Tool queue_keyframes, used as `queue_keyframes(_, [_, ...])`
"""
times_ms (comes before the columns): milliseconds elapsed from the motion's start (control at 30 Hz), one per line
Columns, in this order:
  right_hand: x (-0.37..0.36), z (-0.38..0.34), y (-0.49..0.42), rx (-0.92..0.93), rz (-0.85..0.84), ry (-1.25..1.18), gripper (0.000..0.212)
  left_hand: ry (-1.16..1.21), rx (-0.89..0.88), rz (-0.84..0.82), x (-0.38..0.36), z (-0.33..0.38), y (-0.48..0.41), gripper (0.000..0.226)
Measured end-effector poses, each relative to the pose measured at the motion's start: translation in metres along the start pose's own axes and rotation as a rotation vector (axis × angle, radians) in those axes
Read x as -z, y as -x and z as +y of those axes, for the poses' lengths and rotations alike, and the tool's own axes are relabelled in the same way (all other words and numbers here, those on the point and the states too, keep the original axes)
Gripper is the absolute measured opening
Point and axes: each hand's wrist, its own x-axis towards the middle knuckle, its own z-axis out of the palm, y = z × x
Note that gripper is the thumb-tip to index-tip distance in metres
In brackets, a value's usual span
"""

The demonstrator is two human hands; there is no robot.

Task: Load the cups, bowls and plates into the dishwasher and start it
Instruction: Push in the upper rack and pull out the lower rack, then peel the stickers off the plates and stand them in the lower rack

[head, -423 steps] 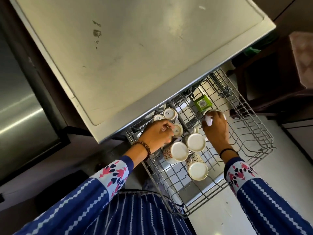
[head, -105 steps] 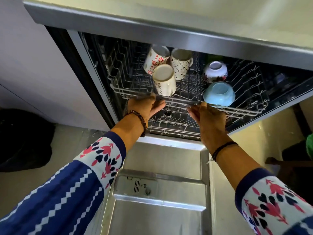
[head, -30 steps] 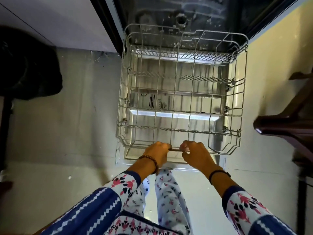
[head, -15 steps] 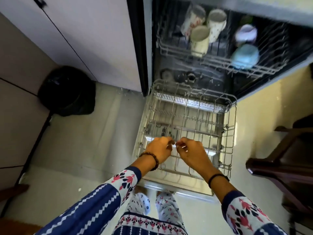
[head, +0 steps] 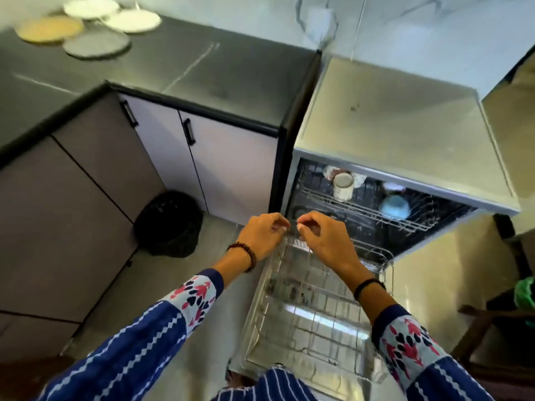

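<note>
as the person's blue zigzag-striped sleeves (head: 130, 357) stretched out at the bottom of the view, the silver wire lower rack (head: 307, 328) sat drawn out over the steel dishwasher door (head: 347, 390), right under the arms. above its far end the left hand (head: 262, 235) and right hand (head: 321, 241) hovered side by side, nearly touching, fingers loosely curled, gripping nothing. beyond them, inside the silver dishwasher (head: 390, 134), the wire upper rack (head: 362, 211) carried a cream ceramic cup (head: 343, 186), with a light blue bowl (head: 394, 207) to its right. far off left, on the dark stone counter (head: 202, 68), lay four round plates: yellow plate (head: 47, 29), grey plate (head: 97, 45), two white plates (head: 131, 21).
</note>
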Motion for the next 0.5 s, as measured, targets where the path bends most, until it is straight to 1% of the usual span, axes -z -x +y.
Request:
queue_keyframes(67, [0.008,-0.021,-0.010,0.038,0.019,-0.029,0.014,0.006,0.003,0.030,0.019,0.009,0.000,0.020])
queue_keyframes(300, [0.028,-0.076,-0.057,0.228,0.019,-0.003,0.018,0.004,-0.001,0.156,0.067,0.034,-0.014,0.022])
queue_keyframes(500, [0.024,-0.102,-0.095,0.302,-0.009,-0.039,0.020,-0.012,0.029,0.276,0.099,0.037,-0.027,0.022])
